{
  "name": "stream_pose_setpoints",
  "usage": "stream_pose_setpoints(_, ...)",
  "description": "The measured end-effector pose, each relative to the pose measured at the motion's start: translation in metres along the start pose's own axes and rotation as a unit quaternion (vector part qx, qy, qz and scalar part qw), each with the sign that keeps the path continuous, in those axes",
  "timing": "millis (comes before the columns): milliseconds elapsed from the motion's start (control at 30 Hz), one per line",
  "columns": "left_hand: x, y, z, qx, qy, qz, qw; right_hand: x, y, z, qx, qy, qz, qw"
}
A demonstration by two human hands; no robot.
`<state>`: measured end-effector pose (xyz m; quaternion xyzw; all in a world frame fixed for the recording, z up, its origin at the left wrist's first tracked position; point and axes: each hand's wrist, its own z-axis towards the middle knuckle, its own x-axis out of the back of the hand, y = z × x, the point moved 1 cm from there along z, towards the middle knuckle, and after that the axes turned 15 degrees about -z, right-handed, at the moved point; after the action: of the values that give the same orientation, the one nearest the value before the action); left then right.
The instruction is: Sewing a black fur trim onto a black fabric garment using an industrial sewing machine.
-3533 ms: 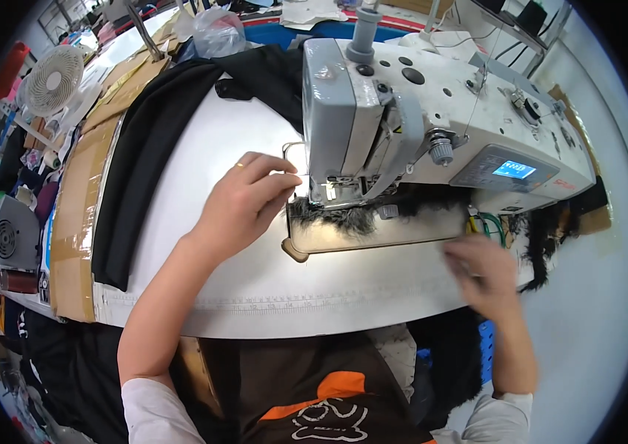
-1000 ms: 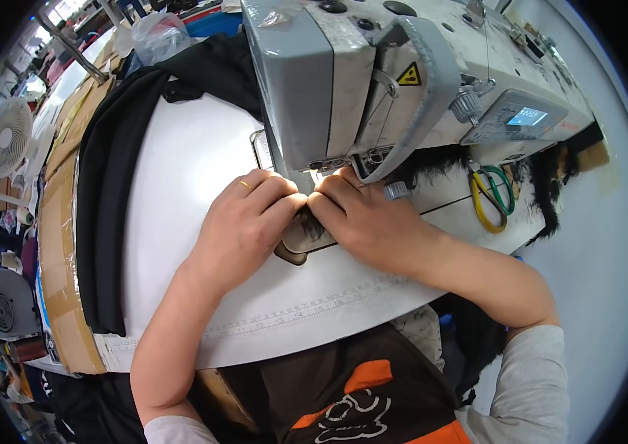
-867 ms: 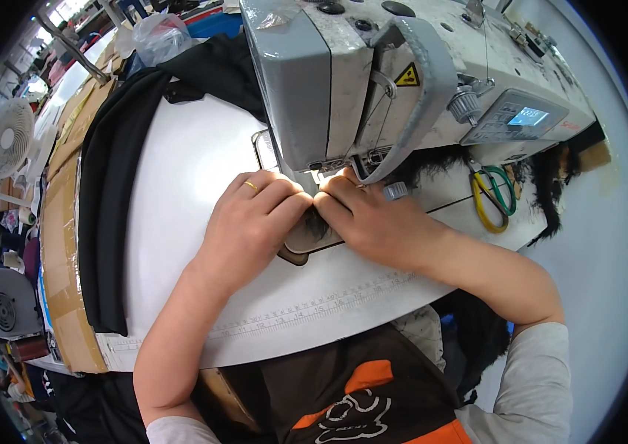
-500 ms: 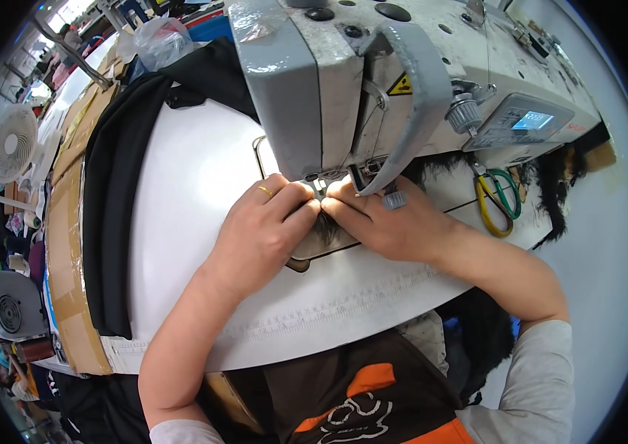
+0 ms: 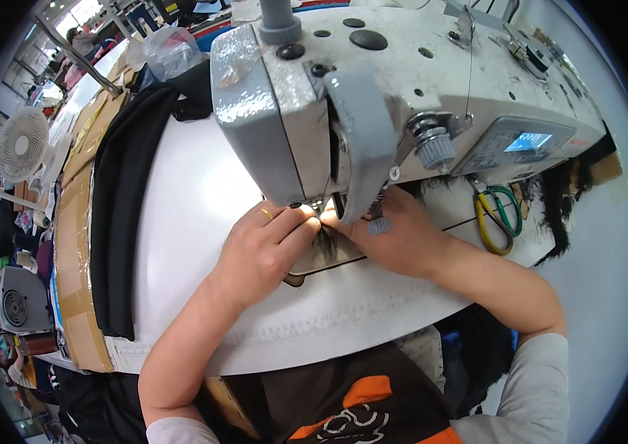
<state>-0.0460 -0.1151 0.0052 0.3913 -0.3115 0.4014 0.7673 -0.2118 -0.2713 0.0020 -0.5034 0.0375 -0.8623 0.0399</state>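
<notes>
Under the head of a grey-and-white sewing machine [image 5: 306,111], both hands meet close to the lit needle area. My left hand [image 5: 264,240], with a gold ring on one finger, is closed in a pinch just left of the presser foot. Opposite it, partly behind the machine's grey guard, my right hand [image 5: 395,235] pinches too. Between the fingertips shows a small tuft of dark fur fabric [image 5: 323,243], hanging toward me over the metal plate. Most of that piece is hidden by the fingers.
Scissors with yellow and green handles [image 5: 498,214] lie right of my right hand, beside black fur scraps [image 5: 555,211]. Folded black fabric [image 5: 118,244] runs along the white table's [image 5: 181,296] left side, next to taped cardboard [image 5: 75,274]. A white fan [image 5: 22,144] stands farther left.
My viewpoint has shifted, so the machine head looks lower and more from above. Both hands stay pinched by the needle, and the right one is now more covered by the guard.
</notes>
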Motion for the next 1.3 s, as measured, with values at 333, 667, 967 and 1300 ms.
stream_pose_setpoints(333,-0.004,-0.007,-0.001,0.046,-0.004,-0.049,0.998,-0.024,-0.005,-0.008,0.072,0.105,-0.147,0.981)
stream_pose_setpoints(667,0.000,-0.004,0.003,0.016,-0.032,-0.004,0.999,-0.009,-0.004,-0.011,0.050,0.051,-0.062,0.996)
stream_pose_setpoints(967,0.005,0.007,-0.001,0.018,-0.043,0.026,0.999,-0.004,-0.010,-0.014,0.004,-0.079,-0.082,0.993)
stream_pose_setpoints(1300,0.002,-0.001,-0.002,0.027,-0.034,0.004,0.999,-0.019,-0.011,-0.017,0.045,-0.017,-0.265,0.963)
